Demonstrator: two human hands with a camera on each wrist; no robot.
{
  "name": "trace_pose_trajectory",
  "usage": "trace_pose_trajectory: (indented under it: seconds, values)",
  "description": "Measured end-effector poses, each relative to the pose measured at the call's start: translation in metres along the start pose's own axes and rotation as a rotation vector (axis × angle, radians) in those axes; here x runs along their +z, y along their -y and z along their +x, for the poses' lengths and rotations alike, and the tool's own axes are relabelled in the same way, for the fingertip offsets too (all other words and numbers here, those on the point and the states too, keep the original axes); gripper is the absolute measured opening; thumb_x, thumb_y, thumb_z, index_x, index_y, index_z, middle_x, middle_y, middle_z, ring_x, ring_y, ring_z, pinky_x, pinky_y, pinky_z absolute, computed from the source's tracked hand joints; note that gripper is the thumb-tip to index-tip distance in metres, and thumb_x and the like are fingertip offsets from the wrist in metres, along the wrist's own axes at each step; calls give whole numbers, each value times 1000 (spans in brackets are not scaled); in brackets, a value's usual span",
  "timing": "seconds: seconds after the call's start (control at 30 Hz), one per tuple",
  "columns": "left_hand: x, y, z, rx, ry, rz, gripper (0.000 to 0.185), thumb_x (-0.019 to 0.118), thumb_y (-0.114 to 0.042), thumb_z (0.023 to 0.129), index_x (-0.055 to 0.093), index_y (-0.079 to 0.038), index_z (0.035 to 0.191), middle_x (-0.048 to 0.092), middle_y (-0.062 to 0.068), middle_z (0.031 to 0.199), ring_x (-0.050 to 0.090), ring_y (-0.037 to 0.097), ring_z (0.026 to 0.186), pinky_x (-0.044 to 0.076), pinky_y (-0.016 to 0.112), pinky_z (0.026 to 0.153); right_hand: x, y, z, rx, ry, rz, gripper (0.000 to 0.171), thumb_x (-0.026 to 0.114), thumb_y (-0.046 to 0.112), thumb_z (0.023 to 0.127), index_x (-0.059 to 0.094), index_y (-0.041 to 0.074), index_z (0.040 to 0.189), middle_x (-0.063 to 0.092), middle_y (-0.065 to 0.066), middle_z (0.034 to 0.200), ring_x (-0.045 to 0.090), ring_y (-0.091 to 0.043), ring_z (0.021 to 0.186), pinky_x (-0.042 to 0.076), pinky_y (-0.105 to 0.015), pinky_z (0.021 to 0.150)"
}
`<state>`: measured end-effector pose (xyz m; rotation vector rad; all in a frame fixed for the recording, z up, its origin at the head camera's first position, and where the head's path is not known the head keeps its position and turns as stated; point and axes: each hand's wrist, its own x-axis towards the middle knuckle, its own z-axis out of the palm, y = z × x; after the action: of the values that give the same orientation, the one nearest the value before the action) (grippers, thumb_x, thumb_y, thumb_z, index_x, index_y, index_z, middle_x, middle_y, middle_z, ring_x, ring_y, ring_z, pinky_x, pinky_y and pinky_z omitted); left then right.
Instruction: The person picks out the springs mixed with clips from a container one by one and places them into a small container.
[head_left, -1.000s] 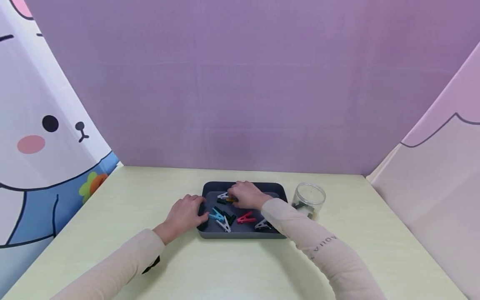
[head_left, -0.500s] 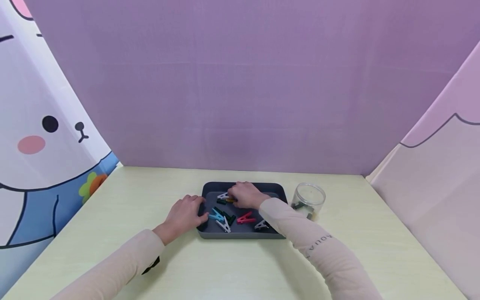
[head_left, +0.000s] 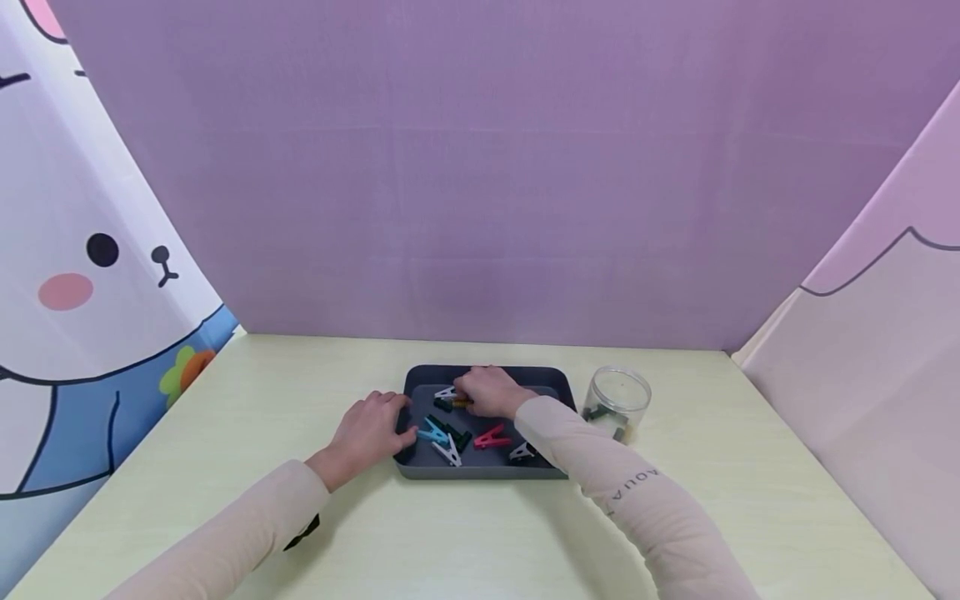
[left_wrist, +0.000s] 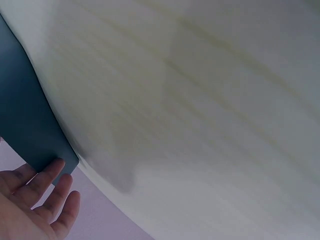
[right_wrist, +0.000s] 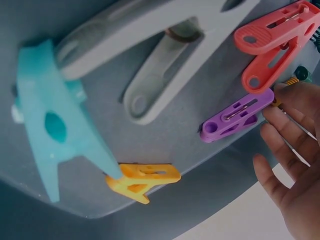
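A dark grey tray [head_left: 487,472] holds plastic clothespins. My left hand [head_left: 367,429] lies at its left side; in the left wrist view the fairly straight fingers [left_wrist: 59,164] touch the tray's outer wall. Inside the tray, my right hand [head_left: 491,392] pinches a small yellow ribbed piece [right_wrist: 291,81] between thumb and index finger, its end partly covered. A purple clothespin [right_wrist: 237,116] lies against those fingertips. Around it are a red clothespin [head_left: 491,437], a light blue one [head_left: 433,432], a white one [head_left: 447,452] and a yellow-orange one [right_wrist: 142,177].
To the tray's right stands a clear jar [head_left: 621,396] with dark green pieces inside. Dark green pieces [head_left: 457,437] and another pale clothespin [head_left: 521,451] lie in the tray. A purple curtain [head_left: 480,208] hangs behind the pale table [head_left: 465,533].
The right forearm has shifted slightly to the left, while its fingers stay at the same spot in the tray. The left hand has not visibly moved.
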<state>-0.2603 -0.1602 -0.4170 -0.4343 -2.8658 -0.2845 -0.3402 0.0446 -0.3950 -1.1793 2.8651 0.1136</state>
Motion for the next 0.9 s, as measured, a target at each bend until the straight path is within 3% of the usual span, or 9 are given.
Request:
trace_pose_trajectory:
  seconds: [0.47,0.9]
  values:
    - [-2,0,0,-2,17,6,43,67,-39,77,62,-9,107,65,9,106,58,25,92,50,40,77,-2,2,-1,-1,3,8,9,64,15,83,66,17,92,65,4,88,56,-9,74,49,-26,73]
    - [-2,1,-1,10,-7,7,42,67,-39,77,62,-9,106,65,8,104,58,25,91,50,40,75,-5,-2,-2,-16,-27,-16,9,65,14,80,67,19,88,65,6,87,55,-10,78,48,-28,71]
